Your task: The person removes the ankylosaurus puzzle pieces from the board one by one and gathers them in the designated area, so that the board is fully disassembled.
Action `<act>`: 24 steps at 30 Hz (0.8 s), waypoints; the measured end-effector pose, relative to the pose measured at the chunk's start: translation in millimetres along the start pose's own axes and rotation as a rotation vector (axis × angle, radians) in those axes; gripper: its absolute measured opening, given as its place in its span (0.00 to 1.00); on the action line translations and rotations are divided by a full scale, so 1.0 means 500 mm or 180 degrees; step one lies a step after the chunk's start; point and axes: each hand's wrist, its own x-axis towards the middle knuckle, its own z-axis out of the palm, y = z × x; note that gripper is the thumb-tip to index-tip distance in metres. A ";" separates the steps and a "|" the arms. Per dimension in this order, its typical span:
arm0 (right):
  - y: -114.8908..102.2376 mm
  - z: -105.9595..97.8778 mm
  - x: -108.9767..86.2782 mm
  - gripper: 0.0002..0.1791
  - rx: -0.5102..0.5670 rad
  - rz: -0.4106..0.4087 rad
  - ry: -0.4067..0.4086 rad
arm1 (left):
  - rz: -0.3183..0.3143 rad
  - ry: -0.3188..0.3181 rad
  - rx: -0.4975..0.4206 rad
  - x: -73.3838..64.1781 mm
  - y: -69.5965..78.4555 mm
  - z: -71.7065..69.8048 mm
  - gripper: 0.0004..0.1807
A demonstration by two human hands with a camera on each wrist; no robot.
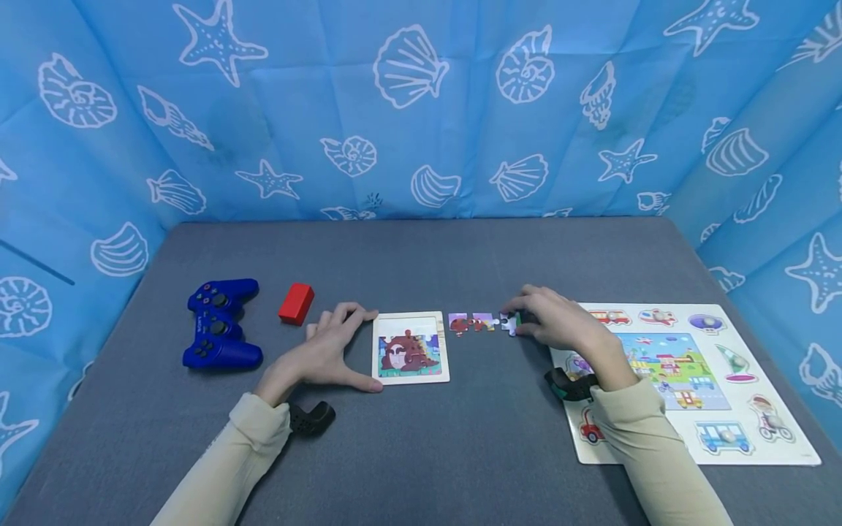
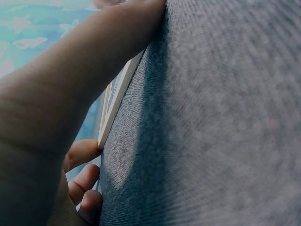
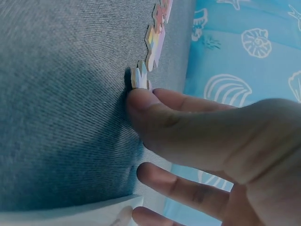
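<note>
A small white-framed jigsaw puzzle tray (image 1: 444, 351) lies flat on the table, its lower part filled with a reddish-brown animal picture and its top strip bare white. My left hand (image 1: 325, 347) holds the tray at its left side, thumb at the near corner and forefinger at the far corner. To the tray's right, two loose jigsaw pieces (image 1: 458, 324) lie in a row. At the end of that row my right hand (image 1: 555, 318) pinches a pale jigsaw piece (image 3: 139, 77) between thumb and forefinger, low at the table surface. Its other fingers are spread apart.
A large white peg puzzle board (image 1: 776, 438) with vehicle pictures lies at the right, partly under my right forearm. On the left are a red block (image 1: 297, 304) and a blue game controller (image 1: 220, 325). A blue shell-patterned curtain (image 1: 408, 146) stands behind the grey table (image 1: 427, 453).
</note>
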 end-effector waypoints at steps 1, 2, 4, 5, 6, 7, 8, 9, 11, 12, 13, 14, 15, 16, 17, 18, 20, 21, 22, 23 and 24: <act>0.000 0.000 0.001 0.18 0.0000 -0.0002 -0.0007 | -0.0004 -0.0006 -0.0001 0.000 0.000 0.000 0.64; -0.001 0.001 0.001 0.18 0.0007 -0.0003 -0.0013 | -0.0004 -0.0012 -0.0002 0.000 0.000 -0.001 0.64; -0.001 0.001 0.001 0.18 0.0015 -0.0009 -0.0023 | -0.0001 -0.0015 -0.0008 -0.001 0.001 -0.002 0.64; -0.001 0.001 0.002 0.18 0.0020 -0.0009 -0.0031 | 0.0001 -0.0015 -0.0008 -0.001 0.001 -0.002 0.64; 0.000 0.001 0.002 0.18 0.0025 -0.0005 -0.0036 | 0.0009 -0.0011 -0.0008 -0.001 0.001 -0.002 0.64; 0.000 0.001 0.003 0.18 0.0030 0.0002 -0.0042 | 0.0014 -0.0008 -0.0008 -0.002 0.001 -0.002 0.64; 0.001 0.001 0.003 0.18 0.0031 0.0008 -0.0046 | 0.0021 -0.0004 -0.0006 -0.002 0.001 -0.002 0.64; 0.001 0.001 0.003 0.19 0.0021 0.0014 -0.0048 | 0.0023 0.0000 -0.0004 -0.002 0.001 -0.002 0.64; 0.001 0.001 0.004 0.19 -0.0016 0.0024 -0.0042 | 0.0029 0.0006 0.0003 -0.003 0.001 -0.002 0.64; -0.001 0.000 0.005 0.20 -0.0036 0.0025 -0.0028 | 0.0030 0.0007 0.0005 -0.003 0.001 -0.003 0.64; -0.003 -0.001 0.005 0.20 -0.0051 0.0011 -0.0008 | 0.0029 0.0008 0.0003 -0.003 0.002 -0.003 0.64; -0.007 -0.002 0.006 0.20 -0.0069 -0.0002 0.0016 | 0.0027 0.0009 0.0002 -0.003 0.002 -0.003 0.64; -0.011 -0.004 0.008 0.21 -0.0086 -0.0007 0.0042 | 0.0024 0.0010 -0.0001 -0.003 0.002 -0.003 0.64; -0.016 -0.006 0.010 0.21 -0.0098 -0.0011 0.0065 | 0.0020 0.0009 -0.0001 -0.003 0.002 -0.004 0.64; -0.022 -0.008 0.012 0.21 -0.0107 -0.0010 0.0087 | 0.0018 0.0007 -0.0002 -0.003 0.002 -0.004 0.64; -0.028 -0.011 0.014 0.21 -0.0112 -0.0014 0.0105 | 0.0014 0.0005 -0.0002 -0.003 0.002 -0.004 0.64; -0.040 -0.016 0.018 0.22 -0.0126 -0.0005 0.0130 | 0.0010 0.0000 -0.0003 -0.003 0.003 -0.004 0.64; -0.046 -0.018 0.020 0.23 -0.0137 -0.0008 0.0137 | 0.0011 -0.0002 -0.0001 -0.002 0.003 -0.004 0.64; -0.052 -0.020 0.022 0.23 -0.0142 -0.0019 0.0145 | 0.0009 -0.0004 0.0004 -0.002 0.002 -0.004 0.64; -0.058 -0.022 0.024 0.23 -0.0147 -0.0037 0.0158 | 0.0008 -0.0006 0.0004 -0.002 0.002 -0.004 0.64; -0.065 -0.023 0.027 0.23 -0.0145 -0.0057 0.0168 | 0.0000 -0.0009 0.0013 -0.001 0.002 -0.004 0.64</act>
